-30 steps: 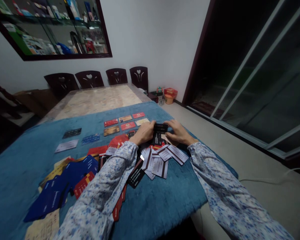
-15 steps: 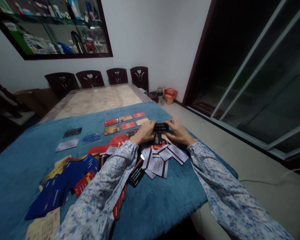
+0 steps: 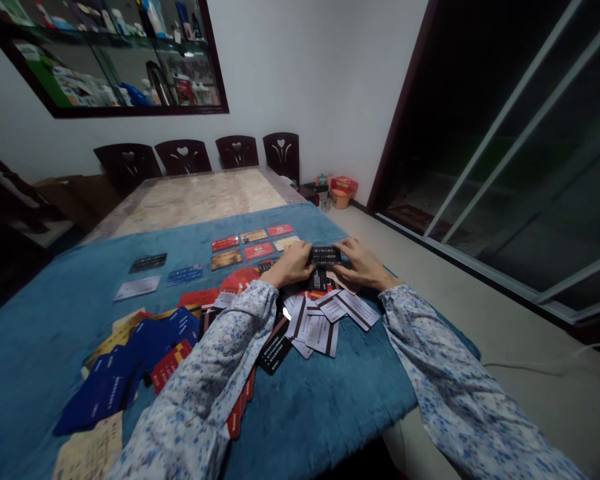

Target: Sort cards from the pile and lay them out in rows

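A black card (image 3: 326, 256) with pale lettering is held up between my two hands. My left hand (image 3: 293, 263) pinches its left edge, and my right hand (image 3: 361, 264) pinches the right one. Beneath them, white striped cards (image 3: 322, 333) and a black card (image 3: 274, 352) lie in a loose pile. Blue cards (image 3: 111, 393) and yellow ones are fanned out at the left, partly behind my left sleeve. Farther back, red, gold and cream cards lie in two short rows, including a red card (image 3: 259, 251).
The blue cloth (image 3: 370, 393) covers the near part of the table. A black card (image 3: 149, 263), a blue card (image 3: 185, 275) and a white card (image 3: 137, 287) lie at the left. Chairs (image 3: 281, 155) stand behind the table, and an orange bucket (image 3: 341, 199) is on the floor.
The black card between my hands has tilted so its lettered face shows more clearly. My right hand has shifted slightly to the right. The whole view has moved a little.
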Available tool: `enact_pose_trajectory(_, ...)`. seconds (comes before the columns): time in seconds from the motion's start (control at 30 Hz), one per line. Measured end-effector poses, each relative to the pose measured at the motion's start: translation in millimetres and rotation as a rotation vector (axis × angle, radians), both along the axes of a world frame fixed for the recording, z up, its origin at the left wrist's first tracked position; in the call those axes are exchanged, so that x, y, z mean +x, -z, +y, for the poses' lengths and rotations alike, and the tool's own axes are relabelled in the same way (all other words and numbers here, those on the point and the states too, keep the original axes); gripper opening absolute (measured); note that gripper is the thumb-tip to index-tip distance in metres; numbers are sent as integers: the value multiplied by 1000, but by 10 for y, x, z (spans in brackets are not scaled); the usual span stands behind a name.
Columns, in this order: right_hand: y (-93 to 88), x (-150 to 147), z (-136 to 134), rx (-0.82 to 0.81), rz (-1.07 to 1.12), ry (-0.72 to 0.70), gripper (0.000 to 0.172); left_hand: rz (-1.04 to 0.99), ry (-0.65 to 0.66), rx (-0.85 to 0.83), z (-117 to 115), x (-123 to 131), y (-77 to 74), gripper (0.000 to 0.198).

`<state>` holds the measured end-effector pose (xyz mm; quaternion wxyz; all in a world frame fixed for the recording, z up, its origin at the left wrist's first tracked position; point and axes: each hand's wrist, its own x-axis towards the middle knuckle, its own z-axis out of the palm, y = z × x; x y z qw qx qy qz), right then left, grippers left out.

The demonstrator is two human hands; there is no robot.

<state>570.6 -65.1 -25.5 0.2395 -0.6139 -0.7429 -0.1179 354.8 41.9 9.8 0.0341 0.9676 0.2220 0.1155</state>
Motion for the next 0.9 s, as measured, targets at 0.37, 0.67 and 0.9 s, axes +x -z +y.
enact_pose_trajectory(0.37,26,59,9,-18,6,-27,53,44,16,29,-72,-27,-94,26)
enact_pose_trajectory(0.67,33,57,39,-81,45,-20,56,103,-26,25,-92,-29,-153,24)
enact_pose_trajectory(0.9,-57,2,50,-102,51,-35,52,124,-25,-10,-73,-69,-210,22)
